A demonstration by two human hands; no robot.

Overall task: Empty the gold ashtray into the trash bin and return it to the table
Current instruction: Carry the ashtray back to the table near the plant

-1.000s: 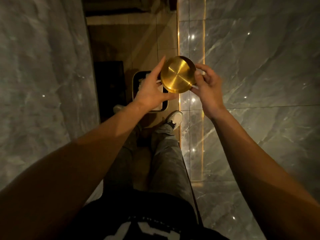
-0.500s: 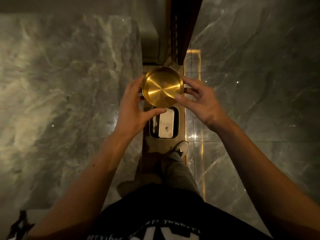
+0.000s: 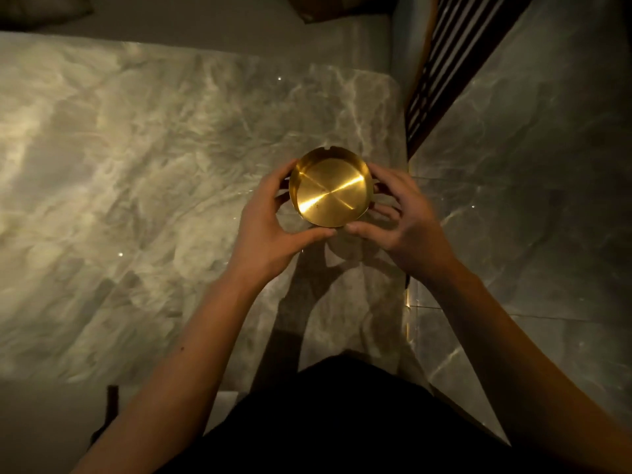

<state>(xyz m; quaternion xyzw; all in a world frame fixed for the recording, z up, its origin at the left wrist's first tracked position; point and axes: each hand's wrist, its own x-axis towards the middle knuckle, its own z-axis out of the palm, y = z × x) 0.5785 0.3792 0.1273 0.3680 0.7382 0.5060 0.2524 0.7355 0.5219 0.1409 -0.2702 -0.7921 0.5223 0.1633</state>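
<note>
You grip the gold ashtray (image 3: pixel 330 190) upright between left hand (image 3: pixel 270 230) and right hand (image 3: pixel 403 220); the marble surface (image 3: pixel 154 165) lies directly beneath both.

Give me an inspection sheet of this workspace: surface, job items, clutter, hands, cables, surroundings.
Surface: marble table, pale grey, glossy, lit from above.
Job's things: gold ashtray, open side up, bowl looks empty, held above the table's right part; whether it touches the top cannot be told. Trash bin: nothing seen.
Clutter: nothing seen on the table.
Grippers: left hand and right hand cup the ashtray's rim from opposite sides, thumbs on the near edge.
Cables: nothing seen.
Surroundings: dark marble floor to the right, slatted wooden panel at upper right, light cushioned seat beyond the table.
</note>
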